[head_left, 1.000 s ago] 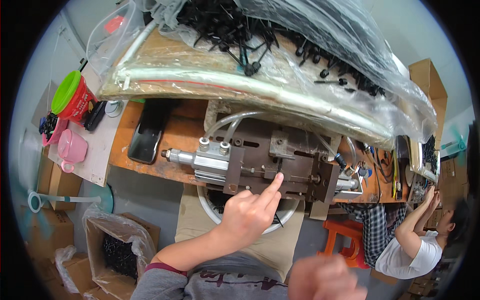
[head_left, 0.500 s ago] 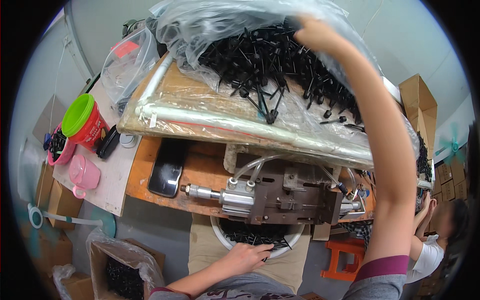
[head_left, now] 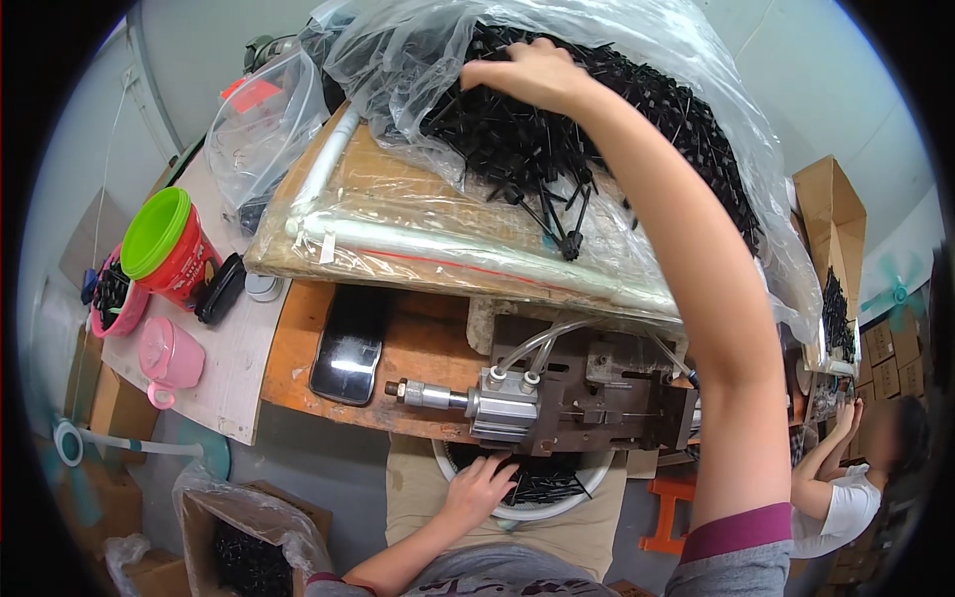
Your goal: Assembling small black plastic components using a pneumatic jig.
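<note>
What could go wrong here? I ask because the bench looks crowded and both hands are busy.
The right hand reaches high into the heap of black plastic parts in the clear bag; tangled pieces already hang over the edge and may slide down onto the metal machine. The left hand rests at the white bowl under that machine, probably out of the person's sight. The phone lies near the bench edge.

phone (head_left: 348, 345) on bench (head_left: 298, 348) left of press (head_left: 587, 393) | parts heap (head_left: 587, 149) behind | basin (head_left: 542, 488) below
</note>
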A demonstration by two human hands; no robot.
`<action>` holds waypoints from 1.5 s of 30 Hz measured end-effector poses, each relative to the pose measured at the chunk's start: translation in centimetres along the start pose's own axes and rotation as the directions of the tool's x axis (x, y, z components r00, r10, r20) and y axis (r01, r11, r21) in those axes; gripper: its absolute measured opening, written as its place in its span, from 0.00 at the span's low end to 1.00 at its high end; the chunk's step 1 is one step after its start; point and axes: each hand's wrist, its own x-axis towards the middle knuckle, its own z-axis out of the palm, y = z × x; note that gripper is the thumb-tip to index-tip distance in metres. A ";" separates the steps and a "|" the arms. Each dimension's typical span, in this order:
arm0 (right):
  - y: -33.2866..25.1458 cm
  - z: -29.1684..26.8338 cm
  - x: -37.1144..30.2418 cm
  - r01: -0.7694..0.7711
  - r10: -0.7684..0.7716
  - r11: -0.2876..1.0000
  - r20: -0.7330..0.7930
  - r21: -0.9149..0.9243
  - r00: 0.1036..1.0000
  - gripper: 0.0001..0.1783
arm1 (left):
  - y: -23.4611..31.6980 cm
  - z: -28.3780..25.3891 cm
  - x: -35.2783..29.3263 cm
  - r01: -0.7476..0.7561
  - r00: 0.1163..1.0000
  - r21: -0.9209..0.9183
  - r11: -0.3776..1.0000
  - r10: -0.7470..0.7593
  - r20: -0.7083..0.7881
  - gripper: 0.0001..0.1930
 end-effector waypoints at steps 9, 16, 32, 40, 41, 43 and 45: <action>-3.9 2.2 -0.5 -0.174 0.172 0.971 -0.025 -0.166 0.985 0.55 | 0.7 -0.4 -0.1 -0.046 0.999 -0.086 0.995 0.045 -0.019 0.30; -2.2 1.9 -1.6 -0.143 0.153 0.973 0.041 -0.180 0.987 0.52 | 0.5 -0.5 -3.0 -0.077 0.994 -0.093 0.993 0.084 0.068 0.28; 8.8 -3.0 -10.5 0.139 -0.128 0.990 0.284 -0.018 0.950 0.50 | -1.2 4.6 -5.4 -0.255 0.905 0.128 0.958 0.190 0.381 0.03; 11.9 -5.9 -13.5 0.102 -0.084 0.994 0.399 -0.025 0.913 0.50 | 0.4 4.8 -5.5 -0.287 0.890 0.097 0.953 0.228 0.396 0.04; 12.1 -6.3 -13.8 0.088 -0.072 0.996 0.389 -0.025 0.918 0.50 | 0.4 4.7 -5.4 -0.287 0.890 0.097 0.953 0.228 0.396 0.04; 12.5 -6.7 -14.5 0.132 -0.127 0.991 0.315 0.005 0.941 0.46 | 0.3 4.8 -5.6 -0.285 0.897 0.095 0.954 0.230 0.378 0.04; 12.7 -7.0 -15.4 0.123 -0.133 0.991 0.258 0.056 0.957 0.44 | 0.2 4.9 -5.8 -0.288 0.908 0.091 0.953 0.242 0.341 0.04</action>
